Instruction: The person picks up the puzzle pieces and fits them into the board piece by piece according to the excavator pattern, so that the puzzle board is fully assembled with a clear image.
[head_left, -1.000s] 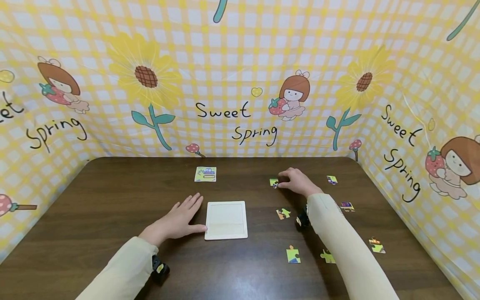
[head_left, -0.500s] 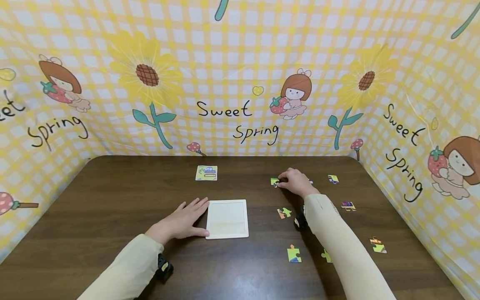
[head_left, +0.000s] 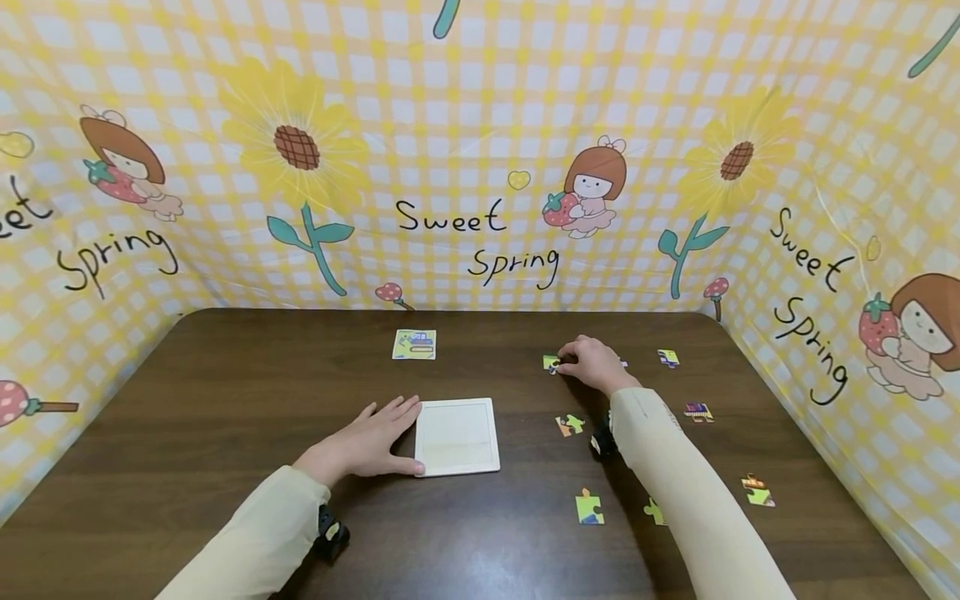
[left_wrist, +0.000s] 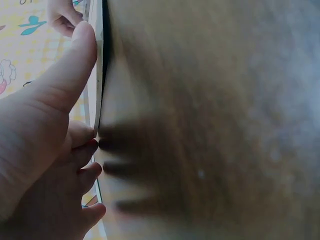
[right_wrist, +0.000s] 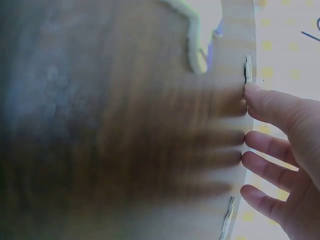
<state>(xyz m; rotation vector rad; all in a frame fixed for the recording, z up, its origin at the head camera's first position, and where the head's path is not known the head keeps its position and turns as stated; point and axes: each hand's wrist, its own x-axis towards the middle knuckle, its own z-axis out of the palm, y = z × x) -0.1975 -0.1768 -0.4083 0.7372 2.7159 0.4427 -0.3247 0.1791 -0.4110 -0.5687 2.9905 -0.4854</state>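
Note:
In the head view my left hand (head_left: 367,442) lies along the left side of a shallow white square puzzle tray (head_left: 457,437). Its thumb touches the near left corner, and its fingertips reach the far left corner. The left wrist view has the thumb (left_wrist: 65,75) against the tray's edge (left_wrist: 96,105). Farther back on the right, my right hand (head_left: 600,364) pinches a green jigsaw piece (head_left: 551,363) by its right side, low at the tabletop. Seen from the right wrist, the thumb covers part of that thin piece (right_wrist: 248,67), while the other fingers are spread beside it.
Several loose jigsaw pieces lie on the right, including a green-orange one (head_left: 570,425), a green one (head_left: 589,507) and a purple one (head_left: 698,412). One lies partly under the right forearm. A picture card (head_left: 414,344) lies behind the tray. Checked cloth walls (head_left: 442,125) surround the brown table (head_left: 225,400).
My left fingers have moved right and now touch the tray's left edge. The tray is turned very slightly. The right hand stays at the same green piece.

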